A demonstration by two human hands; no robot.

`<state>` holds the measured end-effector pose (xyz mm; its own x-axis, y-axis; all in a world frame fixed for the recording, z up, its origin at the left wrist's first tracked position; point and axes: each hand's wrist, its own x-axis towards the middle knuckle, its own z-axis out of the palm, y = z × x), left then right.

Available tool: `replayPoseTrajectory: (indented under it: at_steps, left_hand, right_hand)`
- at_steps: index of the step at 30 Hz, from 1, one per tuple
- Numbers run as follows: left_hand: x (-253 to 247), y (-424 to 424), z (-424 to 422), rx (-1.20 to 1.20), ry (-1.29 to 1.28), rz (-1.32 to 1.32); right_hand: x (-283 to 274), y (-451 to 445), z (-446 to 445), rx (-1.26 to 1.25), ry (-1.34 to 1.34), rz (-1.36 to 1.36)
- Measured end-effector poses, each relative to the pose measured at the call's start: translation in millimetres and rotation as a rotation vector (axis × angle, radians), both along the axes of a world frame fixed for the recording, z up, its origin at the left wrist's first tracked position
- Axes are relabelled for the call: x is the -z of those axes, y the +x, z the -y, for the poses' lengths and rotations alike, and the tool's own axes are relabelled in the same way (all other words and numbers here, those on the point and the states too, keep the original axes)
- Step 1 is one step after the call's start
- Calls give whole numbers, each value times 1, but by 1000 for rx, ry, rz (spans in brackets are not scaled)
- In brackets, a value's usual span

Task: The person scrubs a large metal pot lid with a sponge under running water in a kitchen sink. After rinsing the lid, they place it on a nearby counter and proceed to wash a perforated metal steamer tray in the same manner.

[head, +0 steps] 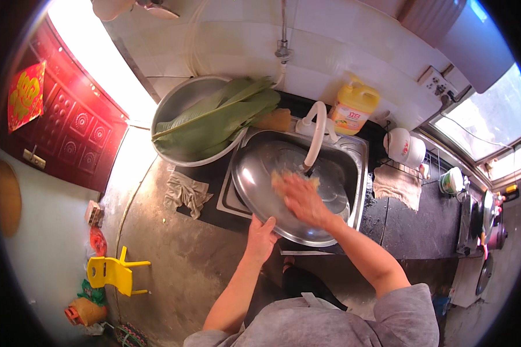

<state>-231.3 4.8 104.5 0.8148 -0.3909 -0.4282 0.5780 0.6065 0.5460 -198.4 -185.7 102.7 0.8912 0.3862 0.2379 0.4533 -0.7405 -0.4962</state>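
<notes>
A large round stainless-steel basin or lid (256,178) lies tilted over the metal sink (359,191); I cannot tell which of the two it is. My left hand (262,237) grips its rim at the near left, thumb on top. Against its shiny surface my right hand (306,201) presses a yellowish scrubbing cloth or pad (282,177), partly hidden under the blurred fingers. Just beyond that hand, the white curved faucet (319,134) reaches down over the steel piece.
A wide metal basin (167,102) holding large green leaves (217,119) stands left of the sink. A crumpled rag (184,193) lies on the counter edge. Behind the sink is a yellow detergent jug (354,106). To the right are a cloth (397,186) and bowls (403,147) in a rack.
</notes>
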Motion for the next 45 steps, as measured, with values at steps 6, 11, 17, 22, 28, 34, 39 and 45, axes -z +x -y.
replayPoseTrajectory:
  at_steps: [6,11,17,22,28,34,39,45]
  left_hand:
    - [15,50,-20,-137,74,-33]
    - [1,40,-14,-201,208,-44]
    - [23,-2,-32,-236,206,-30]
    - [48,-31,-42,-200,191,-101]
    - [56,-42,-44,-260,149,-84]
    - [72,-46,-40,-312,258,-86]
    - [60,-46,-25,-469,182,-164]
    - [77,-46,-31,-643,214,-187]
  right_hand:
    - [-5,-66,51,103,99,-131]
    - [-27,-55,16,172,167,-244]
    - [19,47,-37,-15,9,-147]
    - [56,117,-35,399,-231,-302]
    - [24,29,-79,110,-124,33]
    - [3,40,-132,-259,-279,116]
    - [36,159,-117,-30,-547,-404]
    - [41,184,-42,579,-368,-596]
